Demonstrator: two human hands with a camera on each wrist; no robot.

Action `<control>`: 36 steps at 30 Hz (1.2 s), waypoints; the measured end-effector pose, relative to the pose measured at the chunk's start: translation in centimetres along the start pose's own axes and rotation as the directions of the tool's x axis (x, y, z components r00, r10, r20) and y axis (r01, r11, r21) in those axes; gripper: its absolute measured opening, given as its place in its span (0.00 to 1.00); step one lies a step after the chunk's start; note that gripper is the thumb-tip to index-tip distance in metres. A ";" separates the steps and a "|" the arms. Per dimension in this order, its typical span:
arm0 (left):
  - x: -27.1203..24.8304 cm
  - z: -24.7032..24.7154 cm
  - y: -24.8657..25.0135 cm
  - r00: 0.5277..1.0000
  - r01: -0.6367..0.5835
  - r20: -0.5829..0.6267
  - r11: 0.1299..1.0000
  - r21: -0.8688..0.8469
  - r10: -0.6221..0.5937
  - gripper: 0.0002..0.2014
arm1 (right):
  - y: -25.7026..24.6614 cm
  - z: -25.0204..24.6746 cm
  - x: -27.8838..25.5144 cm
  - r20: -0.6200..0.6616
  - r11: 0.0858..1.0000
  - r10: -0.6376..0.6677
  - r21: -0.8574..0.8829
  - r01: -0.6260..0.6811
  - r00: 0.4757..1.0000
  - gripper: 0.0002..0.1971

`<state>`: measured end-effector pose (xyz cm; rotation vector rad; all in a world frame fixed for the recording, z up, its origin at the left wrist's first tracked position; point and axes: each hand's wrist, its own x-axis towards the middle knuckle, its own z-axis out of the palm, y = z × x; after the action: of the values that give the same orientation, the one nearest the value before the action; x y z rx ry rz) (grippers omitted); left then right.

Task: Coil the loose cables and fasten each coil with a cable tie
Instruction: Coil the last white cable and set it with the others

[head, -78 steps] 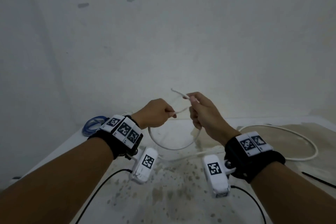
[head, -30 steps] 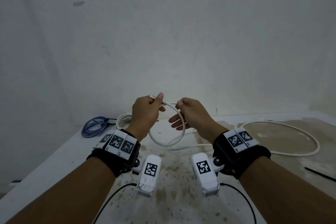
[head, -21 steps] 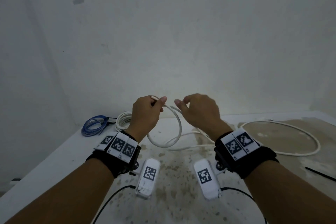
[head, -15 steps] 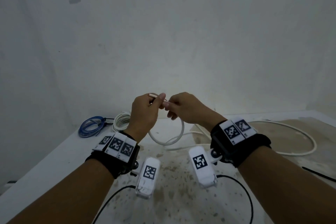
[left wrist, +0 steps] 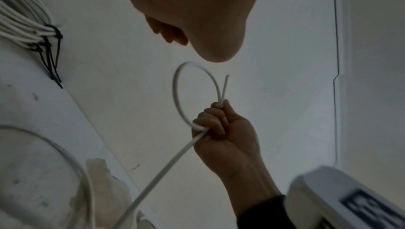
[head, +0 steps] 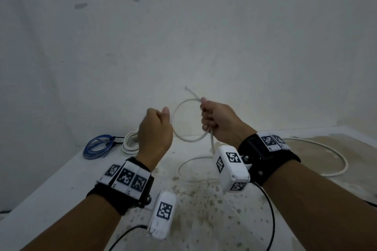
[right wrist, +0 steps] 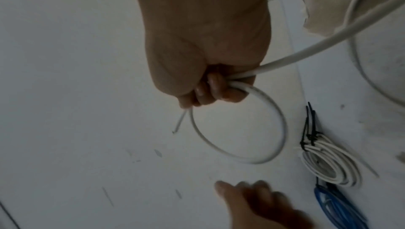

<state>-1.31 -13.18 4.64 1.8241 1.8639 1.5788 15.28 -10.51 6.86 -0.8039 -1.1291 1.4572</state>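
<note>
Fingers of the right hand (head: 219, 121) curled round one raised loop of thin white round cable (head: 184, 138), its tail trailing onto the stained white table (head: 204, 210). Beside the loop, the left hand (head: 156, 130) hung loosely curled, holding nothing.

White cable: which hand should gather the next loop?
Left, probably. The left hand holds nothing beside the loop, while the right hand grips the white cable at its crossing; the slack lies on the table.
</note>
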 end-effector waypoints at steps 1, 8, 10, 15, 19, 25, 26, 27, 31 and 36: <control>-0.9 0.0 0.5 0.990 0.074 0.118 0.996 0.051 -0.080 0.25 | -0.5 0.0 0.1 -0.058 0.996 -0.029 0.082 0.034 0.998 0.17; -4.5 4.0 5.3 0.392 0.919 0.890 0.139 -0.368 -0.234 0.30 | -1.6 0.8 -1.0 -0.238 0.936 -0.167 0.268 0.230 0.957 0.19; -2.9 5.2 6.3 0.508 0.826 0.762 -0.024 -0.563 -0.402 0.16 | -1.5 -0.4 -1.7 -0.285 0.939 -0.184 0.233 0.254 0.941 0.19; -3.2 6.2 9.3 0.664 0.696 0.570 0.120 -0.709 -0.484 0.12 | -2.0 -4.9 -3.0 -0.449 0.925 -0.219 0.187 0.331 0.866 0.19; -5.2 8.0 11.1 0.802 0.589 0.478 0.341 -0.733 -0.359 0.07 | -3.4 -7.4 -3.7 -0.542 0.905 -0.181 0.235 0.355 0.820 0.18; -2.9 7.8 10.6 0.919 0.292 0.385 0.806 -0.514 -0.087 0.09 | -2.7 -8.3 -4.0 -0.461 0.913 -0.281 0.142 0.382 0.842 0.20; -2.5 7.6 10.2 0.936 0.234 0.346 0.855 -0.462 -0.069 0.11 | -2.4 -8.2 -4.0 -0.440 0.916 -0.305 0.106 0.387 0.845 0.20; -2.1 7.6 9.7 0.949 0.196 0.308 0.887 -0.419 -0.065 0.12 | -2.1 -8.0 -3.9 -0.422 0.918 -0.325 0.074 0.389 0.846 0.20; -1.8 7.5 8.5 0.944 0.313 0.273 0.773 -0.551 -0.188 0.13 | -0.4 -6.9 -3.5 -0.354 0.937 -0.314 0.034 0.348 0.881 0.21; -1.8 6.4 6.9 0.969 0.249 0.168 0.734 -0.632 -0.183 0.11 | 1.1 -5.6 -3.2 -0.278 0.971 -0.206 0.059 0.231 0.938 0.18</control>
<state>8.22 -12.60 5.42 1.2846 1.1878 1.7151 20.72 -12.34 3.76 -0.7609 -0.9068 1.1652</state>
